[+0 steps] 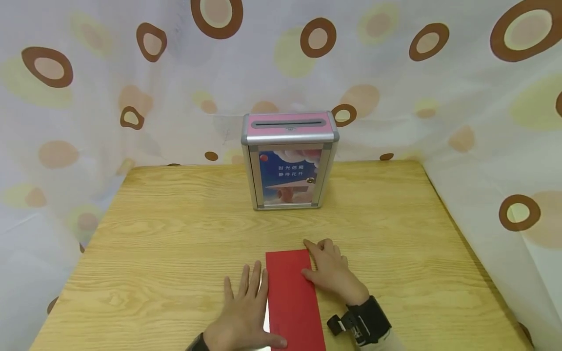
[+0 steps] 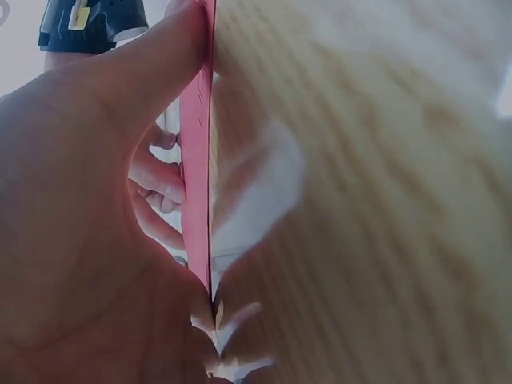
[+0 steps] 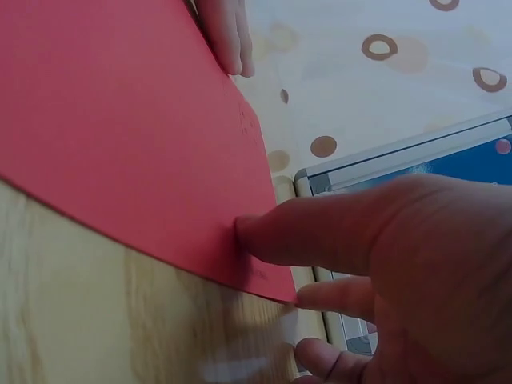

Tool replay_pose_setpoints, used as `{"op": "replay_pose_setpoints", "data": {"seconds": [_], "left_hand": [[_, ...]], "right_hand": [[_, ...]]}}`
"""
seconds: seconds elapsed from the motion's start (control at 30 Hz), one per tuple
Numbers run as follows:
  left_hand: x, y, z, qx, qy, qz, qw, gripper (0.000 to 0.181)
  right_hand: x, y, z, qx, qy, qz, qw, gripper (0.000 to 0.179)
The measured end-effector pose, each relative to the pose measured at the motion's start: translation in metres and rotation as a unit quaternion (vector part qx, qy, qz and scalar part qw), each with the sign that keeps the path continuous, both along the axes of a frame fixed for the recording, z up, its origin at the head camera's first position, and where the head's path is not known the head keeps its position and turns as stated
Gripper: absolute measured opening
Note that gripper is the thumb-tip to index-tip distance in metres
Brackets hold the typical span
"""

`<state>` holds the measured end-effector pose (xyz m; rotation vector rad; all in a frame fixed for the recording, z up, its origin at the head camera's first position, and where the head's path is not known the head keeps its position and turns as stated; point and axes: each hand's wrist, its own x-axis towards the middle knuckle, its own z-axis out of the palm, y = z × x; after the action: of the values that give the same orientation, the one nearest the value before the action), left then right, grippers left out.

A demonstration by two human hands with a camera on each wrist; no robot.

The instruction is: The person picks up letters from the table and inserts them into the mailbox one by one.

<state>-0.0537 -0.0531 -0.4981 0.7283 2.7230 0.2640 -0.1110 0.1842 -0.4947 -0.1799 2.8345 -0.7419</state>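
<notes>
A long, flat piece of red paper point(image 1: 291, 297), shaped like an envelope, lies on the wooden table with a white strip point(image 1: 266, 319) showing along its left edge. My left hand point(image 1: 241, 309) is spread flat over that edge, its thumb resting on the red paper. At the far right corner is my right hand point(image 1: 331, 270). In the right wrist view its thumb point(image 3: 264, 240) presses on the paper's face while the index finger point(image 3: 336, 296) touches the corner edge. Faint small marks show near the paper's far end. What lies under the left palm is hidden.
Beyond the paper stands a pink and silver letter box point(image 1: 290, 165) with a slot point(image 1: 287, 124) on top and a lock on its front door. A patterned curtain point(image 1: 175, 97) surrounds the wooden table point(image 1: 175, 229) at the back and sides.
</notes>
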Motion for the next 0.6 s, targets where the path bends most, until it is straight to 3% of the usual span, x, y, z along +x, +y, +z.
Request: {"op": "replay_pose_setpoints", "data": {"seconds": [0.6], "left_hand": [[-0.0007,-0.0026,-0.0011,0.002,0.02,0.0,0.9998,0.141]], "right_hand": [[-0.0023,-0.0039,0.005,-0.032,-0.023,-0.018,0.999,0.045]]}}
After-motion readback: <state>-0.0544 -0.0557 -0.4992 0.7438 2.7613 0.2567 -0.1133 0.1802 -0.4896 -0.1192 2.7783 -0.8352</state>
